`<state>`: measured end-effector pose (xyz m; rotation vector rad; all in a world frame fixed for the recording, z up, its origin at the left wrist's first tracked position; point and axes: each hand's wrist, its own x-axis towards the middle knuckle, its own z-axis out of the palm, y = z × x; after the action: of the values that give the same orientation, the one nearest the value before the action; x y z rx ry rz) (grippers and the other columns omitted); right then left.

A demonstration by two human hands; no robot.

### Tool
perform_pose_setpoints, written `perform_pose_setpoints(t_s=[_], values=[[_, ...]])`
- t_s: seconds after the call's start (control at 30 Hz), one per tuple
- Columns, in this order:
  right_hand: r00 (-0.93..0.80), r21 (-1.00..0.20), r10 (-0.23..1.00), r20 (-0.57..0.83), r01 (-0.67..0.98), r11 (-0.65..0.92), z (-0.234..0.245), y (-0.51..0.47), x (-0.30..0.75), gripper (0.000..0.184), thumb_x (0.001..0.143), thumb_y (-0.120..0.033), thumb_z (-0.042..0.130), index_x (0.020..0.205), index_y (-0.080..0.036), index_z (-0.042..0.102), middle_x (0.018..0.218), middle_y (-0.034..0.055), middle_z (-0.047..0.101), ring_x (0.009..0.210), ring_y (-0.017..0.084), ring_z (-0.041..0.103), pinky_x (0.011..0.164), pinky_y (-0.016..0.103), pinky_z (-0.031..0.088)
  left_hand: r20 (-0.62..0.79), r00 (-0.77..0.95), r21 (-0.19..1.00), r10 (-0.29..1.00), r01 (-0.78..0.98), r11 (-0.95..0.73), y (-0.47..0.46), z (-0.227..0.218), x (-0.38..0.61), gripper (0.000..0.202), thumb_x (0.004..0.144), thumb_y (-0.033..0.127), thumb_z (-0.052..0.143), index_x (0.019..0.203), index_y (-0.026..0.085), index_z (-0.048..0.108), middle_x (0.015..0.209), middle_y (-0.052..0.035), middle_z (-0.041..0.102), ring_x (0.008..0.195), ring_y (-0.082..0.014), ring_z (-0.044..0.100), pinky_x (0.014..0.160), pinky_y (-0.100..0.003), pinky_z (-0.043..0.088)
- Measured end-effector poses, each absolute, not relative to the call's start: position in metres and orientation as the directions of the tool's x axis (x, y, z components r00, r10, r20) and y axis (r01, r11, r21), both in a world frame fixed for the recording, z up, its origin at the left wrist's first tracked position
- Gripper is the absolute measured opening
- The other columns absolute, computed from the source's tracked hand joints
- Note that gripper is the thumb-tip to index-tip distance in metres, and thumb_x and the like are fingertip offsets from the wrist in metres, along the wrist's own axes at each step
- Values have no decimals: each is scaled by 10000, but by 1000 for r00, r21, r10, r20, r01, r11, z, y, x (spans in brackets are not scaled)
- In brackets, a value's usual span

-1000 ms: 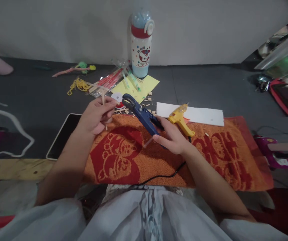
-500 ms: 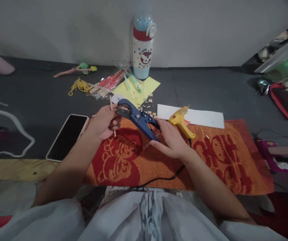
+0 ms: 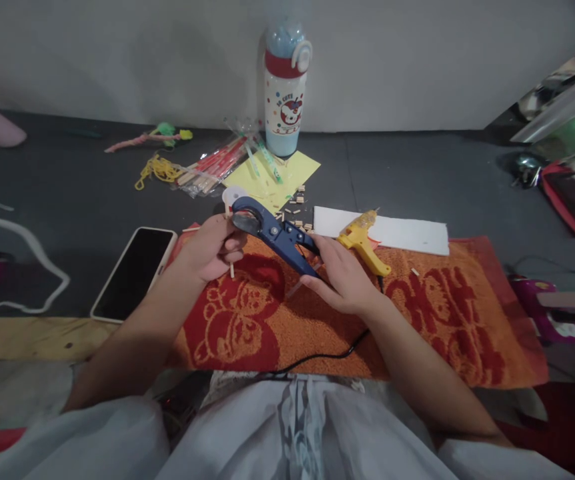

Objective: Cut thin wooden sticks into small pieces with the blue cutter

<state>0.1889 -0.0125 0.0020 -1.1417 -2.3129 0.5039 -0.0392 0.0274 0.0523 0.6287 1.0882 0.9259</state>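
Observation:
My left hand [image 3: 215, 250] is closed around a thin wooden stick [image 3: 232, 272], whose lower end sticks out below the fingers. Its fingertips are at the jaw of a blue pipe cutter [image 3: 280, 243], and the stick's upper part lies beside that jaw. Whether the blade touches the stick, I cannot tell. My right hand [image 3: 342, 277] grips the cutter's handles, which stand somewhat apart. Both hands are above an orange and red towel [image 3: 317, 340]. Several short cut wood pieces [image 3: 302, 227] lie just beyond the cutter.
A yellow glue gun [image 3: 362, 243] rests across a white board [image 3: 412, 233] on the right. A phone [image 3: 135, 273] lies at left. Behind are a bottle [image 3: 285, 100], yellow paper [image 3: 295, 170], bagged chopsticks [image 3: 215, 163] and yellow cord [image 3: 157, 170]. A black cable [image 3: 327, 357] crosses the towel.
The stick in my left hand has shifted slightly down and right, and less of its upper end shows. My right hand stays on the cutter's handles, nearly still.

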Motion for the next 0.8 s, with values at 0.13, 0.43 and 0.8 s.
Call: perform_pose_setpoints(t_s=[0.13, 0.43, 0.8], values=[[-521, -506, 807, 279, 634, 585, 4, -12, 189, 621, 896, -529, 390, 1339, -97, 343, 1203, 225, 555, 1089, 348, 534, 917, 494, 452, -486, 180, 784, 855, -343, 517, 28, 53, -38, 179, 712, 129, 548, 608, 172, 409, 420, 104, 269, 319, -12, 216, 318, -119, 138], [-509, -495, 811, 289, 645, 582, 0, -11, 189, 592, 907, -504, 384, 1328, -87, 365, 1217, 226, 554, 1102, 339, 535, 923, 478, 460, -483, 222, 749, 847, -396, 531, 26, 48, -41, 302, 746, 164, 603, 567, 174, 360, 400, 96, 284, 324, -14, 230, 329, -119, 139], [-507, -513, 815, 281, 638, 574, -1, -10, 190, 593, 911, -488, 386, 1319, -57, 381, 1217, 247, 561, 1105, 341, 543, 925, 477, 460, -527, 261, 722, 809, -366, 587, 27, 49, -41, 301, 747, 171, 603, 570, 175, 359, 406, 87, 308, 324, -12, 211, 327, -118, 124]])
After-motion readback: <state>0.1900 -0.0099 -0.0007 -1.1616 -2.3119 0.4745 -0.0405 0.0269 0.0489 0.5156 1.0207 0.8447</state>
